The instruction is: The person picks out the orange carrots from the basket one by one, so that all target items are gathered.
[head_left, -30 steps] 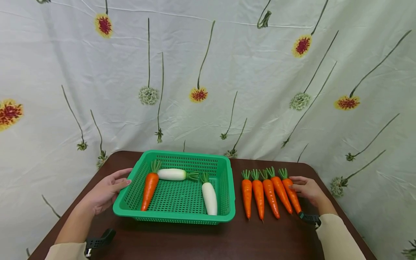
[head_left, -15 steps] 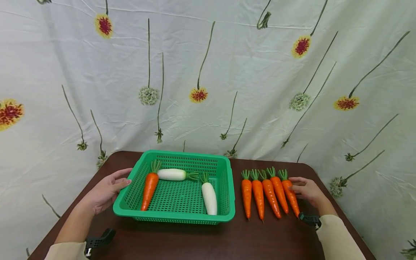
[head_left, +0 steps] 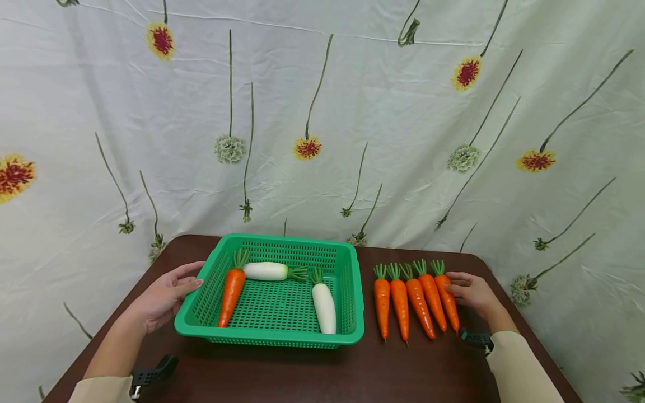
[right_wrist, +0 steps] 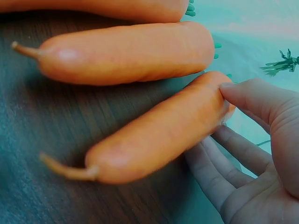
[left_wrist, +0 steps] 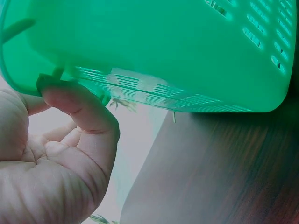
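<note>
My left hand (head_left: 163, 294) holds the left rim of a green plastic basket (head_left: 269, 337); in the left wrist view its bent thumb (left_wrist: 79, 102) meets the rim. Inside the basket lie one carrot (head_left: 232, 296) and two white radishes, one lying crosswise (head_left: 266, 271) at the back and one lengthwise (head_left: 325, 308) on the right. My right hand (head_left: 473, 292) pinches the rightmost carrot (head_left: 447, 299) near its leafy top, thumb on one side and fingers on the other. This carrot (right_wrist: 159, 133) slants away from its neighbour (right_wrist: 131, 53) in the right wrist view.
Several carrots (head_left: 400, 302) lie side by side on the dark brown table (head_left: 383, 375), tops toward the back, right of the basket. A pale flower-patterned cloth (head_left: 322, 112) hangs behind the table.
The rightmost carrot's tip has swung out to the right and then back left, and its neighbour's tip has shifted slightly left. My left hand and the basket have stayed put.
</note>
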`<state>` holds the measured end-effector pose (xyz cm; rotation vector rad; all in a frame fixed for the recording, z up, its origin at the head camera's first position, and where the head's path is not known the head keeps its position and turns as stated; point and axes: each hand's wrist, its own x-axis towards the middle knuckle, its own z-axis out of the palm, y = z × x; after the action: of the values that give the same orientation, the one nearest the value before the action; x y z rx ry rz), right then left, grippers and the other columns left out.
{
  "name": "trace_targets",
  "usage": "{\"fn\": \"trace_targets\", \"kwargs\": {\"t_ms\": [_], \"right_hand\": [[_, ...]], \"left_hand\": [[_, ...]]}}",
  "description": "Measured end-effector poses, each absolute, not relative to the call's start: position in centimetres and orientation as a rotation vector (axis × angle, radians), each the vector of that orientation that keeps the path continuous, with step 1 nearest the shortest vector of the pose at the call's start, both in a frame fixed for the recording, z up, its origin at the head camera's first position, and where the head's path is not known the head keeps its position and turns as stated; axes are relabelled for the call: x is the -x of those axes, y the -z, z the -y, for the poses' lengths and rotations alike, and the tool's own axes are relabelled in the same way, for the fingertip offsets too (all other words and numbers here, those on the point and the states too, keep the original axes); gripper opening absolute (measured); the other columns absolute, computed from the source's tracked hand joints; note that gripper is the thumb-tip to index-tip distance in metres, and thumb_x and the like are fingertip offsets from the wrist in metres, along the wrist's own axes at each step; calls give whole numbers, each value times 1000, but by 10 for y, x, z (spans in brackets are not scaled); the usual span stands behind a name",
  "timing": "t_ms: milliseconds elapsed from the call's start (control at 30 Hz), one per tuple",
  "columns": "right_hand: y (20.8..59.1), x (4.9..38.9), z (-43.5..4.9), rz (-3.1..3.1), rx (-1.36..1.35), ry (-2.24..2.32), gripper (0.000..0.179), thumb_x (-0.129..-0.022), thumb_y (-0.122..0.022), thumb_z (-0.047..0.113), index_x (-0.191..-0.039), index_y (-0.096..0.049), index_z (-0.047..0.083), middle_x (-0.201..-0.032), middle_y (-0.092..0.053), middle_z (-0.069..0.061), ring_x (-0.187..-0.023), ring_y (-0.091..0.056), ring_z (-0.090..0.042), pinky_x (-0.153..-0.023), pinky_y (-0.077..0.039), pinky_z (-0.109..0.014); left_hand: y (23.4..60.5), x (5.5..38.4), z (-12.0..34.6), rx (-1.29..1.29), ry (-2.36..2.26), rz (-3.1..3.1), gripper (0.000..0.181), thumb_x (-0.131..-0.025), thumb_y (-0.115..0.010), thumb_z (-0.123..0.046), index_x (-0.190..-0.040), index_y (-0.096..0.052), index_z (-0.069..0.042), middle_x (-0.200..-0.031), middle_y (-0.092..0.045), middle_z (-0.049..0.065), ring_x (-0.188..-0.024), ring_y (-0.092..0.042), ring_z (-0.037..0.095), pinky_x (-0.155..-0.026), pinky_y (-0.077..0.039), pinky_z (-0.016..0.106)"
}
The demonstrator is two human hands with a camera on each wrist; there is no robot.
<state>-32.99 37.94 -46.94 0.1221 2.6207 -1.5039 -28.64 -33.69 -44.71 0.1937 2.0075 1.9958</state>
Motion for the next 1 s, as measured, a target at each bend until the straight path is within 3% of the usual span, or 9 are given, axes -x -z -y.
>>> {"fn": "trace_targets", "kwargs": {"t_ms": [600, 833, 1000], "right_hand": [[468, 325, -377, -2646, -128, 1494, 66, -98, -71, 23, -150, -43, -7, -147, -48, -36, -108, -70, -22, -91, -62, -41], [459, 324, -366, -2845, -84, 1332, 63, -98, -71, 29, -147, -49, -4, -145, -52, -34, -126, -59, -45, -101, -56, -54], [447, 324, -348, -3014, -59, 1191, 56, -97, -72, 31, -141, -57, 0, -142, -57, -32, -130, -55, -50, -100, -53, -60]], "left_hand": [[448, 287, 338, -193, -1991, -2010, 74, -109, -52, -20, -163, -4, -3, -112, -73, -5, -98, -77, 20, -83, -63, 46], [449, 288, 338, -198, -1987, -2013, 74, -108, -52, -20, -163, -5, -4, -113, -73, -5, -99, -77, 20, -83, -63, 46], [449, 288, 338, -196, -1984, -2015, 75, -108, -53, -20, -163, -5, -3, -113, -73, -6, -99, -76, 19, -84, -63, 45]]}}
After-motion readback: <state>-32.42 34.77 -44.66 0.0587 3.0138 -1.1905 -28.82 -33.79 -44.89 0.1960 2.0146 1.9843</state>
